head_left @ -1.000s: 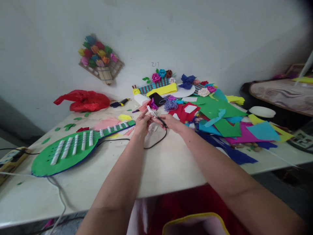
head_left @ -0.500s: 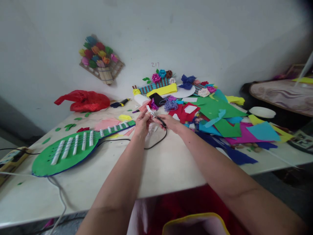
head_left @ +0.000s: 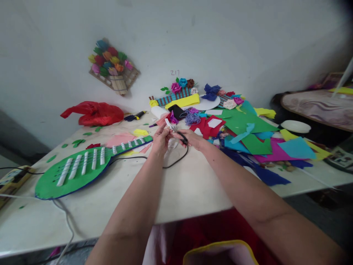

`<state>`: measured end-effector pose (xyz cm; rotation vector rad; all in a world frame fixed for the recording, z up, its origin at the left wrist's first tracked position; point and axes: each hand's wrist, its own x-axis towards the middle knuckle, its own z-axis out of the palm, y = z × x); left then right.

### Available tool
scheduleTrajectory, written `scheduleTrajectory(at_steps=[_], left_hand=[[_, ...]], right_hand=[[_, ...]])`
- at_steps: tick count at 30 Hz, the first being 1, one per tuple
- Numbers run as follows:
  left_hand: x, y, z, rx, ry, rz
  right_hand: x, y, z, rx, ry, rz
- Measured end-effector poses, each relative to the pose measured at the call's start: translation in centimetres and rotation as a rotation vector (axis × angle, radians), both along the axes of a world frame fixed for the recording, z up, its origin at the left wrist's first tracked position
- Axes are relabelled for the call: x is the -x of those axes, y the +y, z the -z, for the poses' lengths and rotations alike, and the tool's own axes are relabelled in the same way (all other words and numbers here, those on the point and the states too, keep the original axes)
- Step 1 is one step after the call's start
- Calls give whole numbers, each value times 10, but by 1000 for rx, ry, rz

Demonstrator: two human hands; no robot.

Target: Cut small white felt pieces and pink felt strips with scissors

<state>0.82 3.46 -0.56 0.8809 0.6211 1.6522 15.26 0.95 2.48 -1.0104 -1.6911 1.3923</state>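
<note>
My left hand (head_left: 160, 138) is closed on a small white paper strip (head_left: 167, 122), pinched between the fingertips and pointing up. Facing it, my right hand (head_left: 193, 139) grips a pair of scissors (head_left: 183, 137) by the dark handles. The blades point left toward the paper, close to my left fingers; whether they touch it is too small to tell. Left of my hands lies a green guitar-shaped cutout (head_left: 82, 167) with white rolled strips across it. A black cord (head_left: 176, 162) runs on the table below both hands.
Coloured paper sheets (head_left: 256, 125) pile up on the right. Behind my hands lie a black phone (head_left: 176, 110), purple yarn (head_left: 192, 118) and a yellow strip (head_left: 183, 102). A red plastic bag (head_left: 99, 113) and a yellow-black cutter (head_left: 139, 116) sit at the back left. A power strip (head_left: 16, 178) stands at the left edge.
The scissors' handles look a little further apart in my right hand. Both hands stay in nearly the same place.
</note>
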Motion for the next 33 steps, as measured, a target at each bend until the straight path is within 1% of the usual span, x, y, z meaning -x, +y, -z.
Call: scheduleTrajectory(at_steps=[7, 19, 28, 33], left_hand=[[1, 1, 1, -26, -7, 17], [1, 2, 1, 10, -56, 18], [-1, 0, -2, 7, -51, -2], [-1, 0, -3, 18, -56, -8]], right_hand=[[1, -2, -2, -7, 6, -6], [1, -1, 0, 39, 52, -13], [4, 2, 6, 7, 92, -5], [6, 1, 6, -22, 55, 10]])
